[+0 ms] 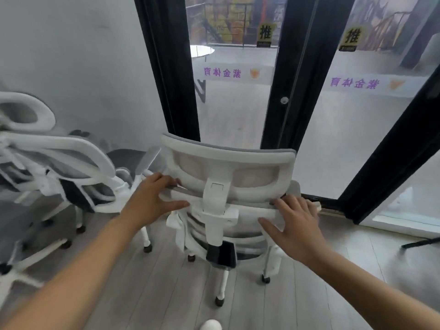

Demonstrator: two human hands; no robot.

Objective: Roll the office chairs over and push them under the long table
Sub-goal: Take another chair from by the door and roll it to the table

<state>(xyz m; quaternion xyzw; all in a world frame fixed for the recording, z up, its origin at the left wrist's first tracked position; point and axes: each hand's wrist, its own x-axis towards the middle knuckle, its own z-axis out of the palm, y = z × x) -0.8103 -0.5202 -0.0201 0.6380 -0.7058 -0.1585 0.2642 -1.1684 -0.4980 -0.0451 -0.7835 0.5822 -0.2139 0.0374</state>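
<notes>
Hands hold the chair (pixel 228 177): left hand (pixel 152 198) grips its back, right hand (pixel 292 220) seems to lie flat. Wheels may bump the other chair (pixel 59 167) nearby.

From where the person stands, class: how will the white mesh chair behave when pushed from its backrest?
The white mesh chair will probably roll easily: its casters sit on smooth plank floor. Both hands, left and right, sit high on the backrest, so a hard shove may tilt it. It might also swivel.
</notes>
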